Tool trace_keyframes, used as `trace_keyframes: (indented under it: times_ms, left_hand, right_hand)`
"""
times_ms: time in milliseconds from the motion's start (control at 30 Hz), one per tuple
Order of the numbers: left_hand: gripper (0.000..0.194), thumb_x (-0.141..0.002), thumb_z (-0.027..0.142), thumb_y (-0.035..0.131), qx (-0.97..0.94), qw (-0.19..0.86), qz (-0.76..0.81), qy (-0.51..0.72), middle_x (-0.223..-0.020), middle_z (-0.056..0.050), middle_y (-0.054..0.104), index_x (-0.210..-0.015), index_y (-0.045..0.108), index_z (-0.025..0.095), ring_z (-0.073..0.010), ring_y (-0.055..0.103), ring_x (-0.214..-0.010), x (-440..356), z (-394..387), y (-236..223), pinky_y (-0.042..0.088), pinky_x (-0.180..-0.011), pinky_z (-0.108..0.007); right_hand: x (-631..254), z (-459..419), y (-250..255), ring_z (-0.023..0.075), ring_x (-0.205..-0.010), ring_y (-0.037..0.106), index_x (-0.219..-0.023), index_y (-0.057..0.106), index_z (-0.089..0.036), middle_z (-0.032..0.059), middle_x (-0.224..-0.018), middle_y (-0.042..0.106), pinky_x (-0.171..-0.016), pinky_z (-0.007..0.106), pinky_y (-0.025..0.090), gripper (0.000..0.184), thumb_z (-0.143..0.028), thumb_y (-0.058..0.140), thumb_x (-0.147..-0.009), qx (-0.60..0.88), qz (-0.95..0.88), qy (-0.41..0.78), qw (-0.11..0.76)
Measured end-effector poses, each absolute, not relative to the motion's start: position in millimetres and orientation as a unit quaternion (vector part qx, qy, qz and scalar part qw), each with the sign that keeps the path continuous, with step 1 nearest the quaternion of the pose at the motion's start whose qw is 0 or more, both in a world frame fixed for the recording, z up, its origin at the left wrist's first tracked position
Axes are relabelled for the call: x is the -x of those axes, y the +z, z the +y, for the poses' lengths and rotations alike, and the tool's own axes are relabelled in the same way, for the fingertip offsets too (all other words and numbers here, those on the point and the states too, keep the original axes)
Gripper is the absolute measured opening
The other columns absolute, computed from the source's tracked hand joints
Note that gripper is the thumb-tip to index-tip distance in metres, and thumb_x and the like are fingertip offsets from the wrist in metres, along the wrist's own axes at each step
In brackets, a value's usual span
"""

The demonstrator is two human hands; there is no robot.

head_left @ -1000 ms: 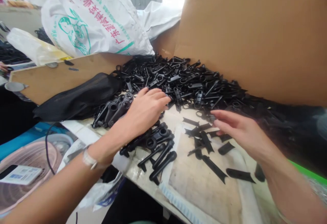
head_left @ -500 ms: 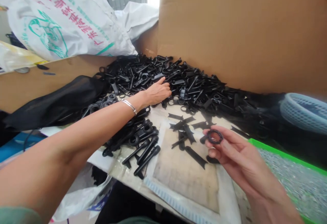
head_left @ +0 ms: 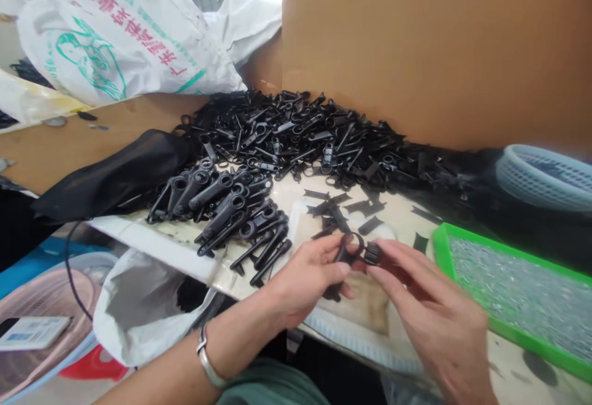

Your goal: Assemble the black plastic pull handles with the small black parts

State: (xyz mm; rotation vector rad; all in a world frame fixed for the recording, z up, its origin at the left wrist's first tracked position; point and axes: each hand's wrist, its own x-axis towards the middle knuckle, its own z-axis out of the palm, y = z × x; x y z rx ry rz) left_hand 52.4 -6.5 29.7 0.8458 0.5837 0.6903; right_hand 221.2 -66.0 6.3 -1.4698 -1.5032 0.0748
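i've got the left hand pinching a black ring-ended plastic arm between thumb and fingers. clock centred on its ring: that hand is in from 8, shank running to 7. right hand, in from 4, pinches a short ribbed black collar in the fingertips, just beside the ring at 3. both parts sit over the worn mat at the near edge of the table. notched black strips at 12 to 1, loose heap of black parts at 11, batch of similar arms at 9 to 10, green tray of small shiny bits at 3 to 4. handling, my guess: arm is light, stiff moulded plastic, maybe a bit slick, thin ring wall the weak spot. i'd hold the shank and not squeeze the ring. collar looks light and rigid too; ribs should give fingertips some bite, best taken across its width by the outside. can't make out: lower shank behind left thumb, collar's far face, whether collar touches ring, right hand's curled fingers, what the tray bits are. right wrist is cropped at 5.
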Motion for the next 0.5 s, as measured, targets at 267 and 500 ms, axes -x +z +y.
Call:
trace_keyframes:
  times_ms: [267, 500]
  left_hand:
    - [0.046, -0.079, 0.003, 0.056, -0.440, 0.796, 0.253, 0.330, -0.121, -0.009, 0.067, -0.123, 0.064, 0.016, -0.0205, 0.061, -0.111, -47, -17, 27, 0.050, -0.085, -0.027]
    - [0.042, -0.088, 0.015, 0.054, -0.629, 0.619, 0.326, 0.338, -0.108, -0.005, 0.070, -0.129, 0.060, 0.022, -0.0216, 0.063, -0.103, -39, -21, 19, 0.050, -0.094, -0.034]
  right_hand:
    - [-202, -58, 11, 0.0182, -0.094, 0.071, -0.111, 0.070, -0.017, 0.0089, -0.110, 0.071, -0.088, 0.030, 0.060, 0.022, -0.012, 0.063, -0.090, 0.540, -0.719, -0.076, 0.431]
    - [-194, -60, 13, 0.0154, -0.094, 0.070, -0.113, 0.068, -0.016, 0.0078, -0.110, 0.069, -0.092, 0.025, 0.057, 0.024, -0.012, 0.063, -0.091, 0.537, -0.732, -0.066, 0.414]
